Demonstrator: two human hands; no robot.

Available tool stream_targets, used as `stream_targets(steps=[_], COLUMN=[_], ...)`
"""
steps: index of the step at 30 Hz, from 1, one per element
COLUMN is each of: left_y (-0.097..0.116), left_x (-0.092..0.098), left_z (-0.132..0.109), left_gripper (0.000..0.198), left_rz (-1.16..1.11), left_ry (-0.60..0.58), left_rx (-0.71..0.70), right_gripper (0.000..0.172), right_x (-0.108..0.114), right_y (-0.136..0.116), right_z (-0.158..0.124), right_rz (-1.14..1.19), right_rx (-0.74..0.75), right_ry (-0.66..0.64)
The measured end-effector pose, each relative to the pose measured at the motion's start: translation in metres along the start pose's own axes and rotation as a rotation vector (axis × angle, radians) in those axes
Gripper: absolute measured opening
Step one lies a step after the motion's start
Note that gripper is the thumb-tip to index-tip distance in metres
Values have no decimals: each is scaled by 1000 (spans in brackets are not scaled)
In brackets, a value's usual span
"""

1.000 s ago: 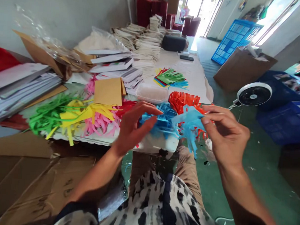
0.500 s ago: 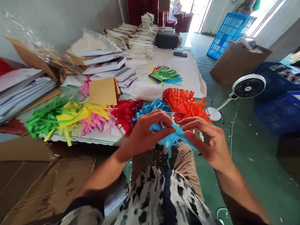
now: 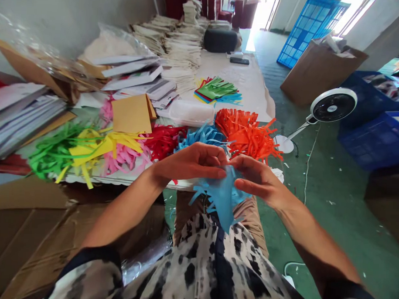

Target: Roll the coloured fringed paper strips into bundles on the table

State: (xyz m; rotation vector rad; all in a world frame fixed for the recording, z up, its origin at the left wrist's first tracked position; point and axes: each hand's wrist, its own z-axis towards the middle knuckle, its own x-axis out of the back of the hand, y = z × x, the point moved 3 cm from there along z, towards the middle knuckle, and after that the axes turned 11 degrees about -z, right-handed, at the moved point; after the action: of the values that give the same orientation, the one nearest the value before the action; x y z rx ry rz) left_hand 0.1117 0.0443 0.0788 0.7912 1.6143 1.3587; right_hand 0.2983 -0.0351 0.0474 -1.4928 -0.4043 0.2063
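Observation:
A blue fringed paper piece (image 3: 221, 197) hangs over my lap, its cut strips pointing down. My left hand (image 3: 191, 161) pinches its top edge from the left, fingers closed on it. My right hand (image 3: 257, 183) grips the same piece from the right, thumb and fingers pressed on the paper. Both hands meet just in front of the table edge (image 3: 126, 182). Behind them on the table lie a blue fringed pile (image 3: 203, 135), an orange fringed pile (image 3: 249, 134) and a red fringed pile (image 3: 163, 140).
Green (image 3: 53, 151), yellow (image 3: 98, 147) and pink (image 3: 123, 157) fringed papers lie at the left. A tan envelope (image 3: 130, 114), a clear plastic box (image 3: 190, 112) and stacked papers (image 3: 181, 48) sit further back. A white fan (image 3: 332, 106), cardboard box (image 3: 320, 73) and blue crates (image 3: 379, 140) stand on the green floor.
Both hands have come together and drawn the blue fringed piece down from the table's piles toward my lap. The view has tilted slightly downward.

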Motion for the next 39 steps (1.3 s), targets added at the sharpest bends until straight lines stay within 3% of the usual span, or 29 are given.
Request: stream_targets(steps=[6, 10, 13, 15, 18, 19, 20, 22, 24, 25, 29, 33, 36, 39], left_y=[-5, -15, -24, -29, -37, -43, -51, -75, -103, -116, -145, -143, -136, -129], left_x=[6, 29, 49, 58, 55, 48, 39, 15, -6, -14, -28, -29, -22, -16], left_z=[-1, -6, -11, -16, -27, -29, -29, -25, -18, -15, -8, -5, -3, -1], left_gripper=[30, 44, 42, 39, 49, 54, 59, 67, 75, 71, 48, 38, 40, 36], left_rz=[41, 148, 438, 745, 1157, 1219, 1241, 1214, 1189, 1174, 1074, 1058, 1037, 1035], left_ry=[108, 210, 290, 420, 715, 751, 721, 495, 295, 274, 373, 409, 395, 371], left_rx=[-32, -23, -43, -62, -191, -268, -342, -438, -409, -381, -332, -349, -328, -314], right_gripper=[33, 32, 34, 36, 41, 42, 43, 44, 42, 42, 49, 54, 50, 44], right_x=[0, 14, 23, 27, 33, 36, 38, 42, 44, 43, 29, 0, -21, -30], right_y=[7, 11, 24, 39, 68, 78, 87, 101, 106, 104, 77, 52, 56, 71], right_z=[8, 10, 13, 16, 22, 24, 25, 26, 25, 24, 7, -22, -40, -46], right_rz=[152, -67, -313, -424, -489, -499, -514, -568, -662, -730, -1148, -1408, -1419, -1461], right_rx=[-78, -112, -129, -145, -180, -190, -201, -226, -251, -264, -179, -1, 9, -20], right_ry=[174, 235, 237, 251, 275, 286, 292, 295, 303, 307, 329, 312, 206, 206])
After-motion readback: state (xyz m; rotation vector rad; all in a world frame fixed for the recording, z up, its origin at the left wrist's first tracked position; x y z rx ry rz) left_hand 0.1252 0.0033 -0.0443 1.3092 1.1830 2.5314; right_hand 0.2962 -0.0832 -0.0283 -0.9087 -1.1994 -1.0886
